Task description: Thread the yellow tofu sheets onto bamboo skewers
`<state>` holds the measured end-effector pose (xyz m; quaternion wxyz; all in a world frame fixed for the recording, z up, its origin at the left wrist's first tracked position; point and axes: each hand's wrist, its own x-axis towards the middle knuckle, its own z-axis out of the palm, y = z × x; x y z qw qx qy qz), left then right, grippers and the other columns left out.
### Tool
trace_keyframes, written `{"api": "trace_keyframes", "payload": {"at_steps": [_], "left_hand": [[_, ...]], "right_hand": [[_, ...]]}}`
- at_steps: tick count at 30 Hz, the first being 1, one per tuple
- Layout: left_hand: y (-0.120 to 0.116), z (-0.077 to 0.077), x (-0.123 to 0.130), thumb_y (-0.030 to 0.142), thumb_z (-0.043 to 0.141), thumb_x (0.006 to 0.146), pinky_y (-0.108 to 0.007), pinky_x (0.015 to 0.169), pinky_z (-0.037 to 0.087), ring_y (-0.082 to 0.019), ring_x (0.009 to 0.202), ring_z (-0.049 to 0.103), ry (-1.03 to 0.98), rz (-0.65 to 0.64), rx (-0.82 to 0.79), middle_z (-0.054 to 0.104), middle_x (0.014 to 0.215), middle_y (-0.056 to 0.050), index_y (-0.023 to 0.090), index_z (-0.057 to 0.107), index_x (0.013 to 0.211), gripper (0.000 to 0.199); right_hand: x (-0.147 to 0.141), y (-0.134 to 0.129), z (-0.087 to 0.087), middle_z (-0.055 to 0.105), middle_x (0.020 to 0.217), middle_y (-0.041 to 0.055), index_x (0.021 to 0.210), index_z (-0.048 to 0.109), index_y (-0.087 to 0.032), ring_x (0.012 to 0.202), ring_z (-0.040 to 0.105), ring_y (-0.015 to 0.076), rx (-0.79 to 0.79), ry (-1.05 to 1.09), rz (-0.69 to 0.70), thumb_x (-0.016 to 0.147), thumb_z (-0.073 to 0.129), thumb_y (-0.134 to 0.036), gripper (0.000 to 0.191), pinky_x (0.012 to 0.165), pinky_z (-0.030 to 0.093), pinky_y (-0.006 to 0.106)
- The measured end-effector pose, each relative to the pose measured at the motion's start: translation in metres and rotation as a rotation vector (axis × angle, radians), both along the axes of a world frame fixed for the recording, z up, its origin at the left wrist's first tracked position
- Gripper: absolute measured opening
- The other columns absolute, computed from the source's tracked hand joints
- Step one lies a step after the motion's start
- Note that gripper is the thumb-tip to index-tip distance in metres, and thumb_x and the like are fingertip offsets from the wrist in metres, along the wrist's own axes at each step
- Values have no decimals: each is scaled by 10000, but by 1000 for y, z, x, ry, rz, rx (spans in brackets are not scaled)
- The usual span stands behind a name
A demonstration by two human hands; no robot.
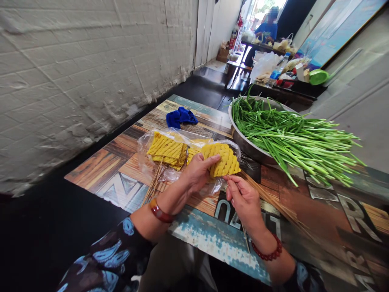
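Yellow piece (224, 159) sits mid-frame, gripped in the left hand (197, 173), its long side sloping down to the right, with the right hand (245, 199) just under its low corner, fingers closed on a thin stick (246, 239).

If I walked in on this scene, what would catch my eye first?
Probably the big heap of long green stalks spilling over the right side of a metal bowl. Next, the bright yellow slitted sheet in the left hand, above a clear plastic bag of similar pieces, with a crumpled blue cloth just behind.
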<state>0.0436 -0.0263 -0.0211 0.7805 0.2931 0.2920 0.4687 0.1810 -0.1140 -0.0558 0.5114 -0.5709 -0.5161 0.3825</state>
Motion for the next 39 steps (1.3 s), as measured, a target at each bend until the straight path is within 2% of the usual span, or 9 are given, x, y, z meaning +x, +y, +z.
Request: {"api": "trace_keyframes", "payload": {"at_steps": [3, 10, 18, 27, 32, 39], "left_hand": [[0, 0, 0, 323, 853, 632, -329, 814, 558, -227, 831, 725, 2, -4, -9, 774, 864, -92, 111, 747, 873, 338], [-3, 4, 0, 247, 871, 607, -346, 853, 555, -219, 842, 728, -3, -54, 8, 774, 906, -85, 126, 738, 965, 401], [-4, 2, 0, 247, 867, 613, -331, 844, 541, -202, 840, 714, 7, -57, 18, 771, 908, -82, 127, 746, 943, 371], [-6, 4, 1, 256, 869, 603, -317, 798, 533, -187, 783, 699, 38, -64, 15, 760, 864, -75, 122, 746, 893, 342], [-6, 3, 0, 253, 866, 608, -318, 802, 536, -183, 780, 697, 31, -79, 16, 760, 877, -80, 120, 749, 894, 336], [-2, 2, -1, 319, 872, 634, -290, 765, 551, -168, 760, 699, 13, -15, -18, 758, 838, -63, 121, 748, 905, 358]], "right_hand": [[1, -1, 2, 552, 548, -34, 1038, 720, -167, 473, 473, 105, -15, 2, -5, 936, 570, -467, 351, 452, 349, 224], [2, 0, 4, 542, 555, -40, 983, 721, -166, 450, 433, 89, -36, 4, -6, 948, 576, -457, 327, 430, 306, 219], [3, 1, 12, 544, 533, -46, 917, 722, -167, 443, 428, 87, -46, 8, -16, 928, 595, -463, 323, 431, 316, 221], [0, 4, 20, 537, 511, -35, 715, 669, -177, 421, 388, 79, -94, 61, -33, 869, 644, -532, 389, 411, 302, 224], [0, 6, 19, 560, 517, -36, 719, 655, -173, 390, 392, 66, -157, 181, -18, 817, 710, -527, 371, 391, 302, 208], [3, 6, 19, 580, 529, -32, 737, 675, -164, 387, 407, 60, -155, 165, -4, 812, 709, -521, 366, 388, 312, 198]]}}
